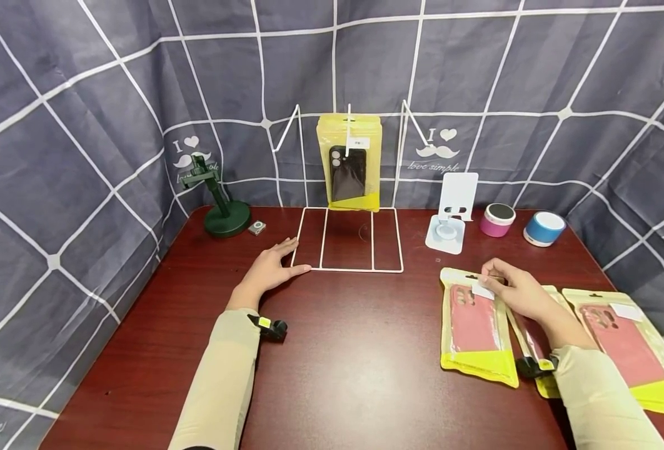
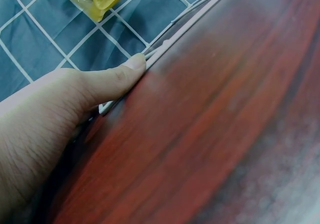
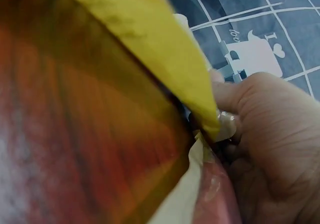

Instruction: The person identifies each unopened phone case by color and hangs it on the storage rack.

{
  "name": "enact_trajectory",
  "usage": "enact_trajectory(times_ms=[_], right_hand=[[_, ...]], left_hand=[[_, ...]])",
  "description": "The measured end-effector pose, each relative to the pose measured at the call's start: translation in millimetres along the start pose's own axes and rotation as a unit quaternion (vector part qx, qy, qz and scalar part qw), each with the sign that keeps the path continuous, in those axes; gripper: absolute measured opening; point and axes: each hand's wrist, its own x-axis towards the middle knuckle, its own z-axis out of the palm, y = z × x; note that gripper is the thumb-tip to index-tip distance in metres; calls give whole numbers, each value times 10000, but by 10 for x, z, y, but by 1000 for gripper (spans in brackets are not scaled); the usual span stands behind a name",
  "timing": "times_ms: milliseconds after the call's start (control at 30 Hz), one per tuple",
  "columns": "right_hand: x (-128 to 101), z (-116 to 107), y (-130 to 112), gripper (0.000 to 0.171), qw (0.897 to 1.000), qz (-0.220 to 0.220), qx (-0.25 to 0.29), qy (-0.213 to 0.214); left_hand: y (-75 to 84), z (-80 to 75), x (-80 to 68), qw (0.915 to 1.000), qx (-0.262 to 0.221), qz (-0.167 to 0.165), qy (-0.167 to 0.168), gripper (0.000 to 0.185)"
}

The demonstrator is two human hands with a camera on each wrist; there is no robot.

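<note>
Left hand (image 1: pixel 270 269): flat on the table (image 1: pixel 354 375), fingers straight and together, thumb tip pressed against the near left corner of the white wire rack (image 1: pixel 347 239). Holds nothing.

Right hand (image 1: pixel 514 290): fingers curled, pinching the top edge of a yellow-backed pouch with a pink phone case (image 1: pixel 474 325). Pouch flat on the table, right of centre, top corner just lifting in the right wrist view.

Second pink pouch (image 1: pixel 534 340): under the right wrist, partly overlapped by the pinched pouch. Third pink pouch (image 1: pixel 624 344): further right, near the table edge.

Black-case pouch (image 1: pixel 350 164): hanging on the upright peg of the rack, clear of the table.

Behind: white phone stand (image 1: pixel 451 215), pink speaker (image 1: pixel 498 220), blue speaker (image 1: pixel 543 228), green stand (image 1: pixel 222 203).

Risks, as judged:
- Slippery film, grip at one corner only: likely to slide out of the pinch or swing and fold when raised.
- Overlap with the second pouch: likely to drag it along or nudge it toward the table edge.
- Light wire rack, steadied by a thumb alone: likely to skid or tip if pushed at the peg; hanging pouch could drop off.
- Small hang hole, face of the pouch blocking sight of the peg: likely to miss.
</note>
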Motion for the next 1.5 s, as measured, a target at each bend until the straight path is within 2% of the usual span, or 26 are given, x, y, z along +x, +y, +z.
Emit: enact_trajectory(times_ms=[267,367,600,767,1167,1367,1500], right_hand=[[-21,0,35,18,9946,-212,939,-391],[-30,-11,32,19,9929,-150,1080,-476],[-37,-39,11,17,9983,118,554,-101],[-23,-25,35,12,9996,149,163,148],[-36,-8,57,5,9985,-176,98,517],[-46,-27,52,13,9960,9,808,385],[-36,-60,3,25,9840,438,1690,356]], left_hand=[[8,-6,-8,10000,8,-26,-14,96],[11,-9,-11,10000,11,-5,4,94],[20,-16,-8,10000,-30,11,-13,91],[22,-28,-21,10000,-28,-65,-63,93],[23,-13,-15,10000,38,42,23,94],[28,-19,-12,10000,-6,32,31,94],[23,-10,-10,10000,-10,31,28,93]])
